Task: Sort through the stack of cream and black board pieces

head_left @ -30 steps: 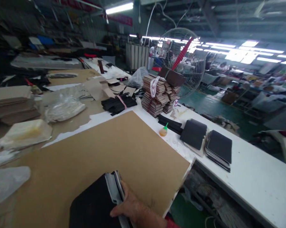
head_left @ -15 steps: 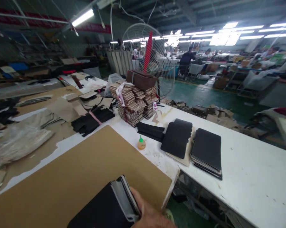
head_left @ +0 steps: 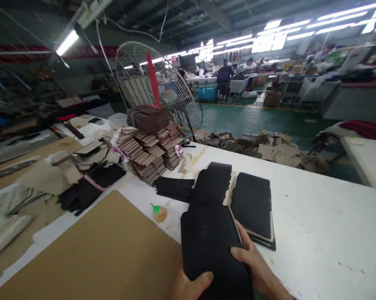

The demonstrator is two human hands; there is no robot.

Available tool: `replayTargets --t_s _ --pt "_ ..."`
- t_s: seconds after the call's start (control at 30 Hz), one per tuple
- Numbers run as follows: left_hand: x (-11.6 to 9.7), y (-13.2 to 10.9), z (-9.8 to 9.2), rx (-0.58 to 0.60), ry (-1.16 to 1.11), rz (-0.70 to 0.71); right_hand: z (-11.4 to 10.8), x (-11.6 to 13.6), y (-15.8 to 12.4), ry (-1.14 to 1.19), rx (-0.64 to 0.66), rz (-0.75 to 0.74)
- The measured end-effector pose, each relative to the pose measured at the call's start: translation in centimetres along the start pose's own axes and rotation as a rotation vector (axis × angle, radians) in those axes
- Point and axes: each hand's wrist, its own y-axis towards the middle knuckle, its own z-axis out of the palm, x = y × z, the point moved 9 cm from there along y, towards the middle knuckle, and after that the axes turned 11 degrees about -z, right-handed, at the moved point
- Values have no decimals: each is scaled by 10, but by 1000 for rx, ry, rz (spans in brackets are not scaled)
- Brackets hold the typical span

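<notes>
Both hands grip a black leather-like panel stack (head_left: 214, 246), tilted in front of me. My left hand (head_left: 192, 286) holds its lower left edge, thumb on top. At the right edge is my right hand (head_left: 253, 260), its thumb on the top face and its fingers underneath. Just beyond, partly covered by the held stack, lie black panels with notched edges (head_left: 209, 185) over pale sheets. A second pile of black panels (head_left: 252, 204) lies right of them on the white table (head_left: 319, 225). Black strips (head_left: 174, 188) lie to the left.
A small round bottle with a green tip (head_left: 159, 213) stands near the brown board (head_left: 94, 250). Bundled brown pieces (head_left: 147, 156) are stacked at the back, before a large caged fan (head_left: 158, 83). Scraps and plastic cover the left side. A person (head_left: 224, 77) sits far off.
The black stack has moved from over the brown board to beside the panel piles. My left hand has come into view on it. The camera view has swung right.
</notes>
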Motion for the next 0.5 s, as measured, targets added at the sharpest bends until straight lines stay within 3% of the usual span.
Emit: replayTargets --t_s 0.17,0.3,0.4,0.5 --pt "-104 24 100 303 65 255 -45 97 39 -205 -125 -234" --pt "-174 43 166 392 230 375 -68 176 70 -324 -214 -442" --pt "-182 74 184 283 383 417 -100 180 97 -403 -286 -410" --pt "-138 111 168 88 568 267 -143 156 117 -657 -441 -358"
